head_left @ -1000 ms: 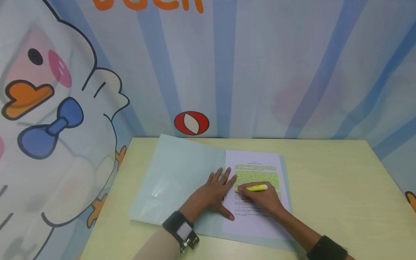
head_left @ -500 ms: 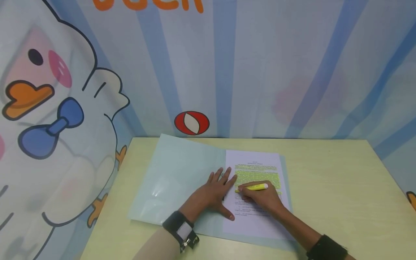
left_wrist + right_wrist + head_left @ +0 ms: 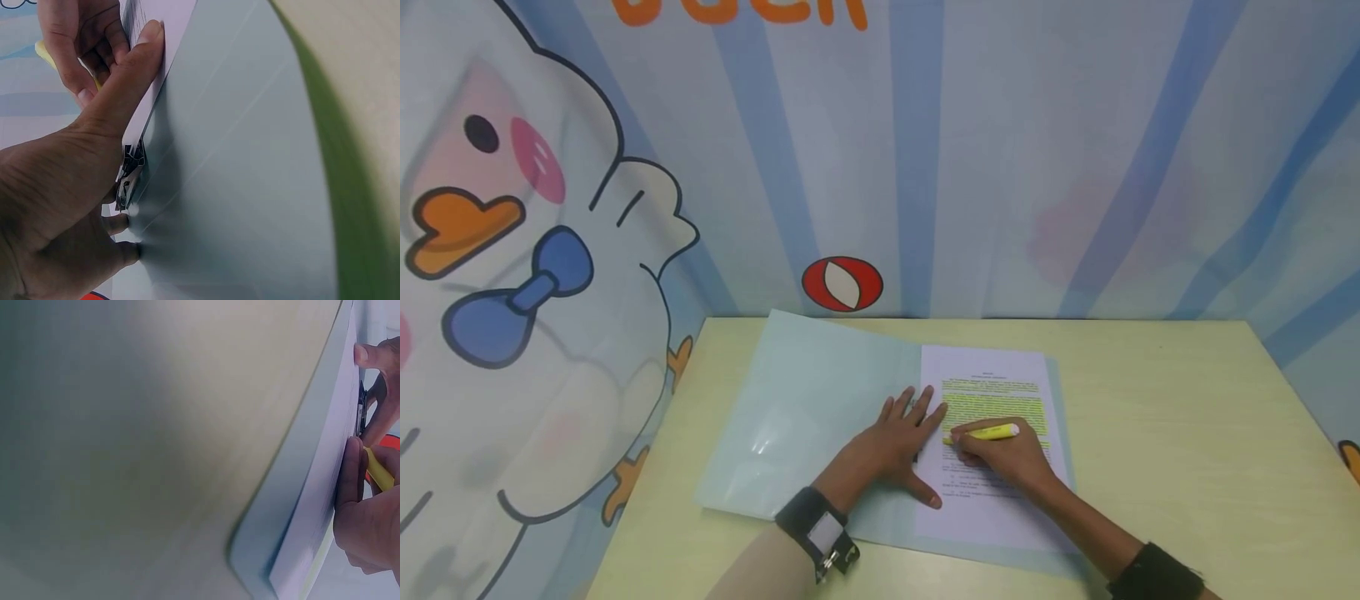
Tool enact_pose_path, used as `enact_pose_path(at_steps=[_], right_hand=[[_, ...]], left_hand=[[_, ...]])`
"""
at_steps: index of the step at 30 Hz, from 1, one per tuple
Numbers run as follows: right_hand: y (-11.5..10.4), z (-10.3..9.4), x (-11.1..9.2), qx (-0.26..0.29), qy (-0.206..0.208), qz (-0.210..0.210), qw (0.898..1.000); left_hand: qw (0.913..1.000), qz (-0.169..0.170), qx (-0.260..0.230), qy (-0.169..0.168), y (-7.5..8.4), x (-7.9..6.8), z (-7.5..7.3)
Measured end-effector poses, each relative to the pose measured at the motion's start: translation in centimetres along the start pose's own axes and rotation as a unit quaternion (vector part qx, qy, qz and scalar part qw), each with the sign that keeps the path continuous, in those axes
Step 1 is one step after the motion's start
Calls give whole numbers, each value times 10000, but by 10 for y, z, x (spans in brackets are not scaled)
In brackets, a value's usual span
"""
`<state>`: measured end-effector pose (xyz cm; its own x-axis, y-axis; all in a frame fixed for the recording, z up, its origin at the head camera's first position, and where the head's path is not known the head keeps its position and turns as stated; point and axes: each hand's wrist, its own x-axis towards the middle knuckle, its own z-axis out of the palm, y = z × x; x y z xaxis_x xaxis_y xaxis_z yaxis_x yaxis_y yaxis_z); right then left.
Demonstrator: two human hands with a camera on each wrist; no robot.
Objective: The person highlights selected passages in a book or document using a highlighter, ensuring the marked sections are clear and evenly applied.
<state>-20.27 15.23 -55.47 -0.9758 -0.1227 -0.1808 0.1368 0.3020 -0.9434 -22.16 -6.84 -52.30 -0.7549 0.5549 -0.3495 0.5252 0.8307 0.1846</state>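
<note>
A pale blue folder (image 3: 820, 375) lies spread on the table, with a printed sheet (image 3: 992, 525) on its right side. Yellow highlighting (image 3: 992, 407) covers the upper lines of print. My right hand (image 3: 1011, 458) pinches a yellow highlighter (image 3: 992, 433), its tip at the left end of a line below the highlighted block. My left hand (image 3: 891, 450) rests with spread fingers across the folder's fold and the sheet's left edge, the thumb on the paper. Beneath that hand, a metal clip (image 3: 130, 175) shows at the fold in the left wrist view.
The light wooden table (image 3: 1172, 433) extends to the right of the folder. Behind it stands a blue-striped backdrop (image 3: 985, 167) with a printed cartoon duck (image 3: 572, 333) at the left. Both wrists wear black bands, the left wristband (image 3: 812, 521) with a metal fitting.
The highlighter and right hand have shifted very slightly to the right along the line. The left hand, the folder and the sheet stay in place.
</note>
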Motion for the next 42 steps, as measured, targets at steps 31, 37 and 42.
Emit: enact_pose_path(at_steps=[31, 37, 42], right_hand=[[2, -12, -2, 194, 41, 278, 9994], [1, -14, -2, 65, 118, 483, 9987], [1, -15, -2, 57, 159, 517, 9985]], left_hand=[[10000, -66, 13, 15, 0, 3, 4], [10000, -40, -35, 59, -1, 3, 4], [9999, -47, -106, 38, -2, 3, 6]])
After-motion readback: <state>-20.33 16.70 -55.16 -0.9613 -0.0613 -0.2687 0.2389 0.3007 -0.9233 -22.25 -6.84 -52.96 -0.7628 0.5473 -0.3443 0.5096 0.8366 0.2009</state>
